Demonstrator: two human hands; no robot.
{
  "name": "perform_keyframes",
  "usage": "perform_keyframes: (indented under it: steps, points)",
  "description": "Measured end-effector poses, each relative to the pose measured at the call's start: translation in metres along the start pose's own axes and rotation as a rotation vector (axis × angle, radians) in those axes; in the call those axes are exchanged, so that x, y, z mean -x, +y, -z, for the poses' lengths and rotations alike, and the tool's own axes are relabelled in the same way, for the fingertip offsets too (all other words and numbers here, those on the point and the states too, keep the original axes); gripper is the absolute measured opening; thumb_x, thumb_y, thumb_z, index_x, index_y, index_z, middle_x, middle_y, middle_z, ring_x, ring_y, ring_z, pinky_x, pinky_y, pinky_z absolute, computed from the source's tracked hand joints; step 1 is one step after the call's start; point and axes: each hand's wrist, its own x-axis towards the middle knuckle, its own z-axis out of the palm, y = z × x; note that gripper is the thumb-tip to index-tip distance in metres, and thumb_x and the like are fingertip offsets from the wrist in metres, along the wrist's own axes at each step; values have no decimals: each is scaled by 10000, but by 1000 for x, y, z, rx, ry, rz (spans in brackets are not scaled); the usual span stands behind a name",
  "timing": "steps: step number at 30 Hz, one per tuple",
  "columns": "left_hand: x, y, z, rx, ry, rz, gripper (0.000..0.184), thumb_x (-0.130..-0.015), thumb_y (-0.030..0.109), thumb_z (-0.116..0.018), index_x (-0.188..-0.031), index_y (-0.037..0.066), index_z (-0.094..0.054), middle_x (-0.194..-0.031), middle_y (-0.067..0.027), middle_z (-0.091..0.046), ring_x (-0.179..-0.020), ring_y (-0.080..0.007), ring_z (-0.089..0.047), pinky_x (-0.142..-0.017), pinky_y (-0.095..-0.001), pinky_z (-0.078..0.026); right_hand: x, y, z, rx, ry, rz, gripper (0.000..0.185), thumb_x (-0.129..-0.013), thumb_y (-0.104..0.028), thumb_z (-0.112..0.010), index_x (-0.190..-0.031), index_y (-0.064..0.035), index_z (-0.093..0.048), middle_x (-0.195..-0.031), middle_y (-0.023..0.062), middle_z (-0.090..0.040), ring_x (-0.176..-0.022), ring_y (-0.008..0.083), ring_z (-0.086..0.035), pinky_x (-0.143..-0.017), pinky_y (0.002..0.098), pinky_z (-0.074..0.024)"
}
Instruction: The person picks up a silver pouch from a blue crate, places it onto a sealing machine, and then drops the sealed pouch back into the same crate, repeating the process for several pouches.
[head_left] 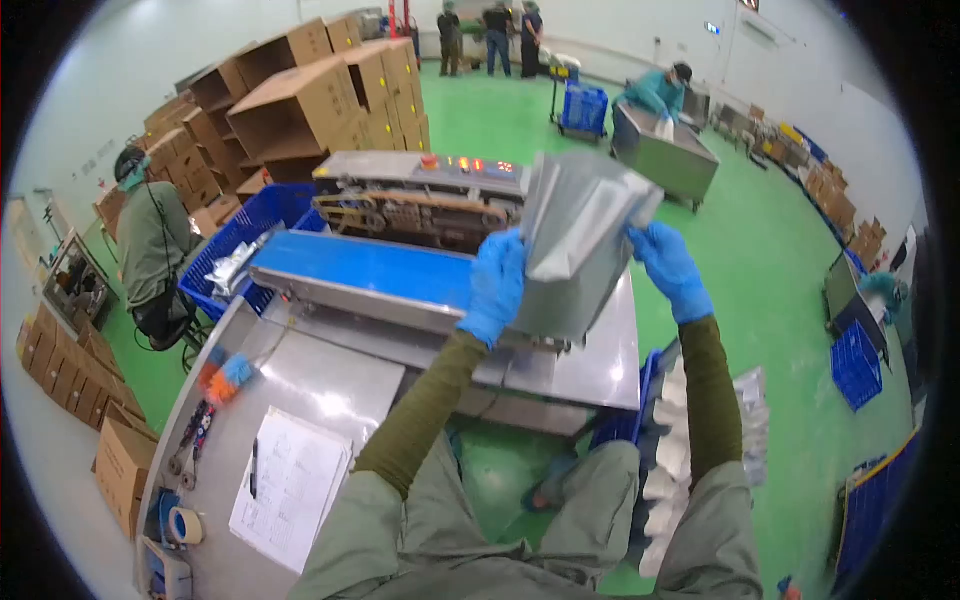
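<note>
A silver foil bag (580, 230) is held up between my two blue-gloved hands, at the right end of a bag sealing machine. My left hand (497, 285) is closed on the bag's left edge. On its upper right edge, my right hand (672, 272) pinches it. The bag's top looks creased and slightly blurred; I cannot tell what is inside. Left of my left hand runs the blue conveyor belt (370, 268), with the sealer's control panel (440, 165) lit behind it.
Paper sheets (290, 490) with a pen, a tape roll (185, 525) and scissors lie on the steel table. A blue crate (225, 255) at the belt's left end holds silver bags. More bags (670, 440) stand by my right leg. Co-workers and stacked cartons (300, 105) are around.
</note>
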Motion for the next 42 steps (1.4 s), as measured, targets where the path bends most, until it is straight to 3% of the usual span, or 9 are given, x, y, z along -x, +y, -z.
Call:
perform_keyframes:
  steps: [5,8,10,13,21,23,36,40,42]
  points:
    - [-5,-1,1,80,-76,212,188,-868,182,-597,-919,5,-633,-728,-3,-575,-632,-63,-491,-571,-237,-426,10,-10,5,-28,-92,-107,331,-894,-306,-546,-845,18,-591,-653,23,-528,-623,97,-476,-589,272,-417]
    - [-8,-27,-1,-93,-85,-112,164,-849,161,-624,-895,4,-645,-761,2,-599,-658,-63,-504,-598,-220,-433,18,-15,1,-41,-50,-164,354,-893,-327,-536,-862,21,-596,-662,48,-550,-614,121,-492,-597,284,-427]
    - [2,-33,-8,79,-78,158,137,-808,137,-651,-863,11,-657,-784,-100,-645,-704,-161,-606,-652,-281,-476,26,-13,4,84,-93,-214,377,-890,-360,-528,-856,9,-599,-680,87,-574,-602,150,-505,-600,295,-435]
    - [-4,-31,-6,58,-115,91,144,-801,131,-657,-881,11,-658,-819,-111,-654,-736,-163,-618,-686,-280,-483,30,-11,2,-37,-36,-200,403,-888,-386,-521,-850,6,-601,-692,118,-582,-614,175,-522,-610,315,-443]
    - [0,-20,-1,46,-60,125,163,-813,136,-651,-909,4,-652,-819,-91,-658,-723,-143,-606,-686,-266,-481,28,-16,8,117,17,55,343,-875,-337,-558,-868,2,-611,-712,152,-574,-610,176,-498,-604,311,-437]
    - [2,-11,0,120,-59,320,164,-814,132,-652,-911,-1,-649,-796,-87,-650,-694,-127,-589,-665,-256,-475,31,-20,3,-254,-92,-134,296,-864,-292,-581,-854,1,-619,-699,147,-565,-601,182,-476,-607,308,-432]
    - [-90,7,10,204,-2,166,146,-855,122,-610,-895,-16,-631,-791,-5,-612,-745,-65,-525,-691,-219,-450,-49,-54,26,-25,71,140,266,-860,-238,-593,-829,22,-636,-650,128,-587,-557,154,-508,-548,319,-425]
    - [-74,-16,7,110,-56,149,170,-861,136,-592,-907,-22,-629,-782,-11,-604,-732,-78,-520,-673,-231,-444,-46,-18,-1,176,-16,13,265,-858,-255,-584,-788,-10,-659,-706,139,-629,-619,216,-593,-632,340,-484]
    - [-53,-21,5,204,-125,336,176,-891,147,-561,-918,-12,-630,-835,10,-595,-767,-75,-517,-687,-227,-441,-33,23,-27,60,95,205,308,-862,-309,-551,-804,-25,-655,-784,156,-637,-729,284,-608,-693,362,-479]
